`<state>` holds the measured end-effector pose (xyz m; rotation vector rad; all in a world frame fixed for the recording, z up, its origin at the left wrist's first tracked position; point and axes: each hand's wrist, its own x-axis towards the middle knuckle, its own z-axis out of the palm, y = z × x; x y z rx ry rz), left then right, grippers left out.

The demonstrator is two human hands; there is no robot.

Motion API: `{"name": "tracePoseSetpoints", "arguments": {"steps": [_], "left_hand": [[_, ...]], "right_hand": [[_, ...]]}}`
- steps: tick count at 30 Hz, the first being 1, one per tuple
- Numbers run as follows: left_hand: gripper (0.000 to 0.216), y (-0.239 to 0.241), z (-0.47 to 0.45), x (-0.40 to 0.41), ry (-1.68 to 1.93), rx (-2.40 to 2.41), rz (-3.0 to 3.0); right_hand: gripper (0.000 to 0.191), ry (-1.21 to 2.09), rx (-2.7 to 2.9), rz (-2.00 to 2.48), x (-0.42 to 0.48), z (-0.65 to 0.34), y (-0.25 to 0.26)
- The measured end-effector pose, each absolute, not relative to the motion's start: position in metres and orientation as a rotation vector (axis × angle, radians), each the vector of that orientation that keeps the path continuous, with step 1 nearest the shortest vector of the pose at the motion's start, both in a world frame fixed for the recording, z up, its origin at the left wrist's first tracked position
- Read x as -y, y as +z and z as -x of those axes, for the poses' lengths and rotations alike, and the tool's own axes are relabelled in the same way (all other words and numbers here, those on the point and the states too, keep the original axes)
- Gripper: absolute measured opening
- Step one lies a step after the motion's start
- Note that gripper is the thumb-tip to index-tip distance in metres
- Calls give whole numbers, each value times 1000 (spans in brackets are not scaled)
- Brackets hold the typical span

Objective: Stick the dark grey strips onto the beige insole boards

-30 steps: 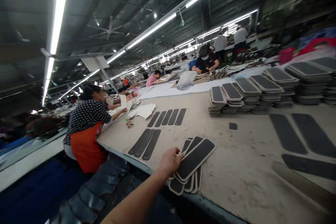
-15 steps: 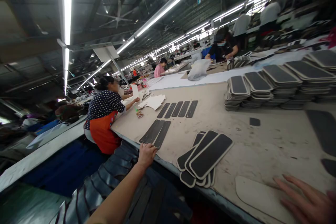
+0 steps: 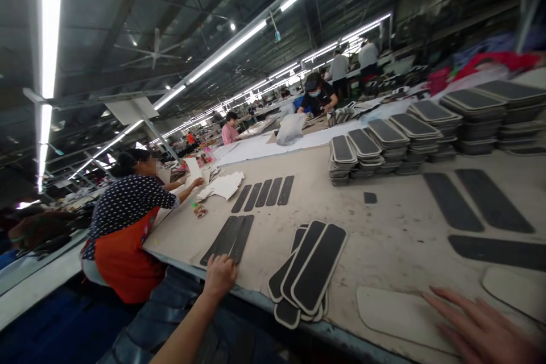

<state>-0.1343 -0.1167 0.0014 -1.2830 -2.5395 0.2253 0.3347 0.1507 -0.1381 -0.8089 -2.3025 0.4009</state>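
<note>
Left hand (image 3: 219, 274) curls its fingers on near ends of dark strips (image 3: 226, 237) at counter (image 3: 401, 227) near-left edge; right hand (image 3: 478, 327) fingers spread flat on pale sheet (image 3: 396, 313). Thin, light, bendy; lift by ends.

The left hand (image 3: 219, 274) rests at the near edge of the surface (image 3: 396, 239), touching dark strips (image 3: 228, 237), while the right hand (image 3: 482, 327) lies flat, fingers spread, on a pale insole (image 3: 394, 315) beside a fanned pile of dark insoles (image 3: 309, 270), with a co-worker (image 3: 128, 222) further left.
</note>
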Motion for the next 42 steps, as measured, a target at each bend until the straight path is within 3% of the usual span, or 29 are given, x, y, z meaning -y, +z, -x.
{"name": "tracePoseSetpoints", "arguments": {"steps": [7,11,16,20,25,31,38,42], "left_hand": [[20,91,86,86,-494,2301,1420],[23,135,22,63,-1116,2543,1626],[18,131,-61,34,-1900,2640,2119],[17,119,-104,13,-2167,2773,2383],[18,111,-125,0,-2378,2911,2320],[13,85,-120,-3,-2611,2895,2130],[14,51,-110,-7,-2861,3095,1756],[15,34,-106,-17,-3052,3015,1639]], "right_hand": [[34,658,2233,926,-120,-332,-61],[33,969,1915,958,-121,-329,-38],[48,1584,1459,953,-125,-337,-32],[50,1971,1193,832,-122,-344,-30],[45,2208,1145,681,-117,-358,-21],[38,2206,1274,794,-122,-383,-16],[46,1514,1769,1141,-142,-405,-17],[56,1357,1704,1229,-154,-408,-24]]}}
